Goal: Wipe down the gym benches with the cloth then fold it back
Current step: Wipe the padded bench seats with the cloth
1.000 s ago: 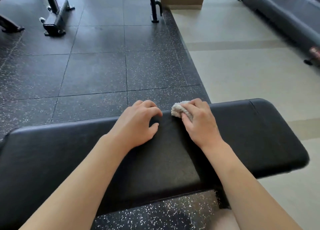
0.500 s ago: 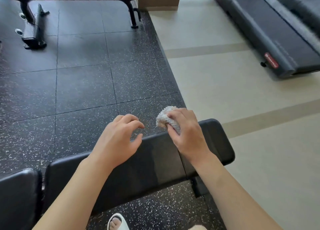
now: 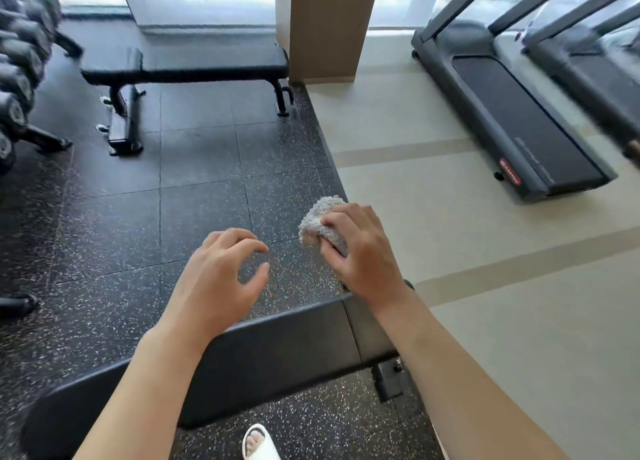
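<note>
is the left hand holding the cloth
No, the cloth is bunched in the right hand; the left hand holds nothing.

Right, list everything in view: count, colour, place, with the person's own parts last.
near bench: one, black, across the foreground under the forearms
far bench: one, black, top left by the pillar
cloth: one, off-white, bunched in the right hand
treadmills: two, dark grey, right, second blurred
dumbbells: several, dark, left edge, blurred
pillar: one, tan, top centre
slipper: one, white, bottom centre
left hand: one, fingers loosely curled, holds nothing
right hand: one, grips the cloth
</note>
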Available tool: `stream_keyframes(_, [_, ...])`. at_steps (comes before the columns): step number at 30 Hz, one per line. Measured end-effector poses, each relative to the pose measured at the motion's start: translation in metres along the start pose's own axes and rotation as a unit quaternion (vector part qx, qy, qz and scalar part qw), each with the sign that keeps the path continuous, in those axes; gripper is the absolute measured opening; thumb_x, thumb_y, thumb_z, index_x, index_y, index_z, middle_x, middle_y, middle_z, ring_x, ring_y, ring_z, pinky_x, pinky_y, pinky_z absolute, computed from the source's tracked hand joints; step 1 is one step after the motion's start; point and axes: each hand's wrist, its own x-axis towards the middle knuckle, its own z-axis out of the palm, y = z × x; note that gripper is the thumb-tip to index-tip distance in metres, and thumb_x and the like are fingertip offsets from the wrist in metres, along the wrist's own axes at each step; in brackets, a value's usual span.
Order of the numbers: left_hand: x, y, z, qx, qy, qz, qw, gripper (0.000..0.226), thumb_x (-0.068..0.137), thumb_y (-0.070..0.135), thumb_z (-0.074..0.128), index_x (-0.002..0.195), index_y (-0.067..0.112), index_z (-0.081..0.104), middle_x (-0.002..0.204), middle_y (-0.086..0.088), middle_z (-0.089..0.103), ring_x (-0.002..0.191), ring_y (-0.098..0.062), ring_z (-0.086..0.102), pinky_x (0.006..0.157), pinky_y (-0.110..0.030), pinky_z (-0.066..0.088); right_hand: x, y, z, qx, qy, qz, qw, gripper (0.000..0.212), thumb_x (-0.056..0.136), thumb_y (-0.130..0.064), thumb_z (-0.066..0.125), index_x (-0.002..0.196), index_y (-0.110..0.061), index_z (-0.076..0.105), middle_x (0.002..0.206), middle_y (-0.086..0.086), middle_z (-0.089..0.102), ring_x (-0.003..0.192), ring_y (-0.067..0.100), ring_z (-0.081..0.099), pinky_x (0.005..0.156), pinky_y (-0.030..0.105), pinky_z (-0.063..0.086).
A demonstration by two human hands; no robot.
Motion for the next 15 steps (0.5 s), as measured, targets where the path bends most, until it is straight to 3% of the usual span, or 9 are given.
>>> stream_keyframes(4, [0.001, 0.013, -0.045, 0.003, 0.031, -0.017, 0.999, 0.025, 0.092, 0.03, 0.075, 0.115, 0.024, 0.073, 0.123, 0.01, 0.062, 0.12, -0.014, 0.052, 0.101, -0.036, 0.045, 0.028, -0.028, -0.027, 0.014, 0.027, 0.009, 0.999, 0.028, 0.089, -0.017, 0.076, 0.114, -0.009, 0.067, 0.115, 0.001, 0.062, 0.107, 0.019, 0.053, 0.096, 0.034, 0.048])
stream_keyframes(10, [0.005, 0.038, -0.078, 0.021, 0.09, -0.043, 0.995, 0.032, 0.091, 0.031, 0.075, 0.122, 0.025, 0.07, 0.128, 0.011, 0.061, 0.123, -0.014, 0.051, 0.105, -0.041, 0.047, 0.045, -0.034, -0.05, 0.049, 0.057, 0.027, 0.997, 0.026, 0.088, -0.015, 0.077, 0.112, -0.012, 0.067, 0.112, -0.003, 0.06, 0.104, 0.013, 0.051, 0.096, 0.016, 0.038])
stream_keyframes(15, [0.003, 0.066, -0.082, 0.063, 0.137, -0.069, 0.986, 0.052, 0.093, 0.038, 0.072, 0.142, 0.023, 0.06, 0.146, 0.003, 0.057, 0.137, -0.018, 0.046, 0.116, -0.047, 0.042, 0.063, -0.013, -0.07, 0.091, 0.041, 0.014, 0.995, 0.026, 0.088, -0.018, 0.077, 0.112, -0.015, 0.066, 0.11, -0.006, 0.06, 0.102, 0.011, 0.05, 0.093, 0.017, 0.04])
